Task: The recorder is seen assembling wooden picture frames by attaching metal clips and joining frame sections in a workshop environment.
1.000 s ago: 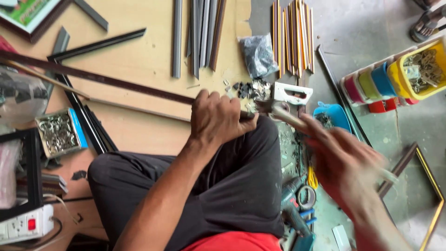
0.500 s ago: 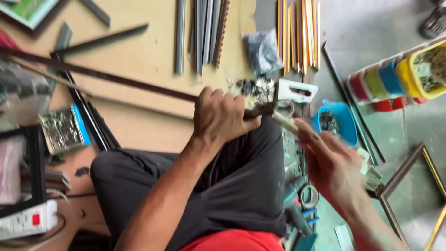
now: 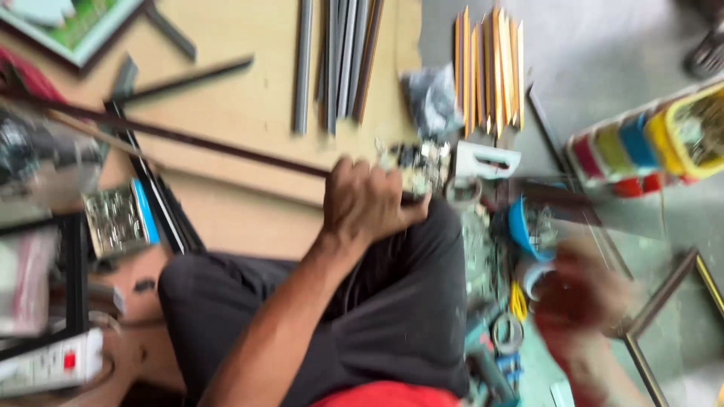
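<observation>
The left hand [image 3: 369,203] is clamped around a long dark strip [image 3: 188,139], pinning it over the knee, with the length running away past the knuckles across the board [image 3: 249,105]. The right hand [image 3: 581,298] is a blur beside a blue bowl [image 3: 520,226]; I can't tell whether it grips anything. That unsupported far end could swing and sweep the loose sticks [image 3: 335,60] beyond the left hand.

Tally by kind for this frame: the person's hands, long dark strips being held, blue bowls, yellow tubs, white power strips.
Hands: 2, left hand and right hand (blurred)
Long dark strip: 1, in the left hand's grip
Blue bowl: 1
Yellow tub: 1
White power strip: 1
Total: 6
</observation>
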